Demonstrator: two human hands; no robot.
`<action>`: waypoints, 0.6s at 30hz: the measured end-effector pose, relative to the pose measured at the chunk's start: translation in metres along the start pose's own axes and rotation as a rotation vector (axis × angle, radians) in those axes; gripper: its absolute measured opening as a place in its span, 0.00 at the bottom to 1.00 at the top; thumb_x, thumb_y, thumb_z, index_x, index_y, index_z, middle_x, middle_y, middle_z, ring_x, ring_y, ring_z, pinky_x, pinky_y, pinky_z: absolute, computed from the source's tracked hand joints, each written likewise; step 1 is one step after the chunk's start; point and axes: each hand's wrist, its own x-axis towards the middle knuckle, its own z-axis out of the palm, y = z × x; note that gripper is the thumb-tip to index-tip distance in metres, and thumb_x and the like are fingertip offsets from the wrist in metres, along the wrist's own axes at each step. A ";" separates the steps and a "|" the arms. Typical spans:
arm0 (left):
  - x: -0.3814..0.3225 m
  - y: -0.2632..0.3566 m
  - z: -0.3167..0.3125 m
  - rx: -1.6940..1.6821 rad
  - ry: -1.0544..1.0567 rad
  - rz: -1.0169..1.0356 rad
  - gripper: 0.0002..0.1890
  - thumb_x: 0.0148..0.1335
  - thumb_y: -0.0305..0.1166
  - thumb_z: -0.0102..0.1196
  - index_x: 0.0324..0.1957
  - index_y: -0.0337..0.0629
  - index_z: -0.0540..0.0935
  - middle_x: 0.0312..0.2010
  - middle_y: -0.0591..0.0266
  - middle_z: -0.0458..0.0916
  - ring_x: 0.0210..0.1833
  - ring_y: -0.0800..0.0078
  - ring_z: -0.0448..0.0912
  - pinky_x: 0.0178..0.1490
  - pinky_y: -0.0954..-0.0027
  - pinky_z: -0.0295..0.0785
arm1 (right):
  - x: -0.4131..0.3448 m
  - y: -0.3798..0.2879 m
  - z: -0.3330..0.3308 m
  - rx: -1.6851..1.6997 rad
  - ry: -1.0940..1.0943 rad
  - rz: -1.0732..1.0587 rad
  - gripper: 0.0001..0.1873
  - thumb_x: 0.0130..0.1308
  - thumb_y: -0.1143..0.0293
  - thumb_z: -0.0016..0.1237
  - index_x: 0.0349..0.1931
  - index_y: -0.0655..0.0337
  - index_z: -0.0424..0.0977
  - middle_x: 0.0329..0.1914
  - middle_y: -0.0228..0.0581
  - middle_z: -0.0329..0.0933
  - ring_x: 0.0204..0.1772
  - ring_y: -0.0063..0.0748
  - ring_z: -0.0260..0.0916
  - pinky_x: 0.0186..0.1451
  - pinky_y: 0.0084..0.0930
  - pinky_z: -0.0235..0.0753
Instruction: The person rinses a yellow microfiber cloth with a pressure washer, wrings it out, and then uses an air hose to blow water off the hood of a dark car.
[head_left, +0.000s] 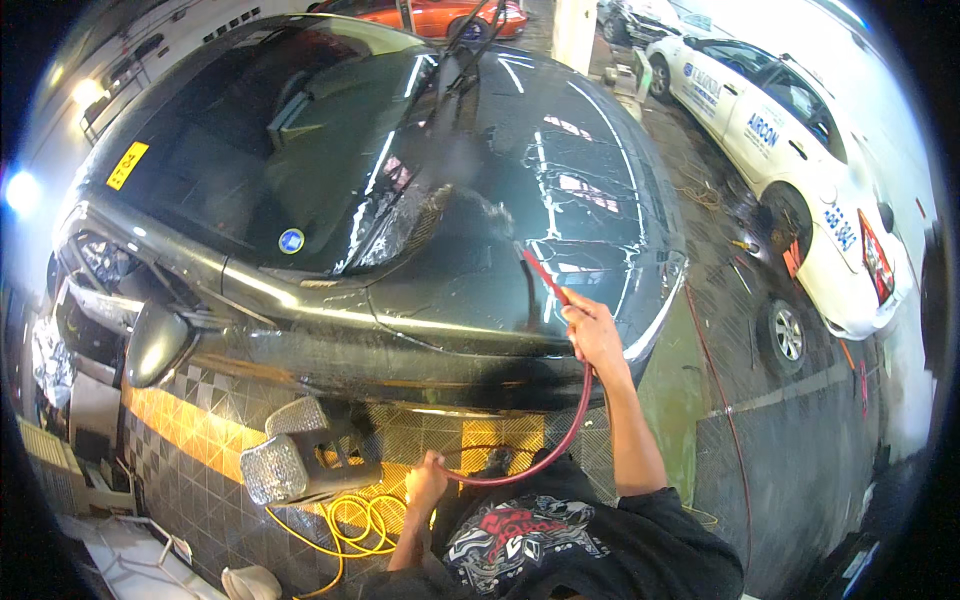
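My right hand (592, 326) grips a red hose (546, 276) near its end, held over the wet bonnet (465, 300) of a dark car. From the hose end a spray of water reaches the bonnet near the base of the windscreen (247, 150). The hose loops down in front of me to my left hand (426, 480), which is closed around it low beside the car. Two wiper arms (450, 82) stand raised off the glass. Water and reflections of lights cover the bonnet's far side.
A white car (750, 112) with a wheel (784, 334) lying beside it stands at the right. A coiled yellow hose (360, 521) and silvery padded pieces (274, 469) lie on the floor near my left hand. The wing mirror (159, 345) juts out at the left.
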 end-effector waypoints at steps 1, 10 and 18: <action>0.002 0.005 0.001 -0.032 0.045 0.078 0.04 0.70 0.35 0.54 0.42 0.48 0.79 0.30 0.45 0.86 0.33 0.37 0.84 0.35 0.41 0.77 | 0.008 0.003 -0.013 0.022 0.048 -0.008 0.26 0.73 0.69 0.49 0.72 0.57 0.72 0.17 0.25 0.64 0.13 0.18 0.57 0.16 0.24 0.60; 0.030 0.037 -0.004 0.048 -0.003 0.170 0.06 0.69 0.34 0.55 0.44 0.48 0.81 0.30 0.47 0.86 0.33 0.41 0.85 0.36 0.44 0.78 | 0.028 0.056 -0.122 0.336 0.346 0.035 0.29 0.68 0.72 0.53 0.71 0.61 0.71 0.18 0.32 0.72 0.14 0.24 0.65 0.19 0.28 0.69; 0.045 0.077 0.006 0.004 -0.097 0.273 0.06 0.68 0.34 0.55 0.43 0.47 0.80 0.33 0.44 0.86 0.35 0.38 0.83 0.37 0.41 0.75 | 0.038 0.100 -0.186 0.628 0.453 0.014 0.26 0.73 0.70 0.49 0.70 0.64 0.71 0.18 0.34 0.72 0.15 0.26 0.68 0.15 0.25 0.70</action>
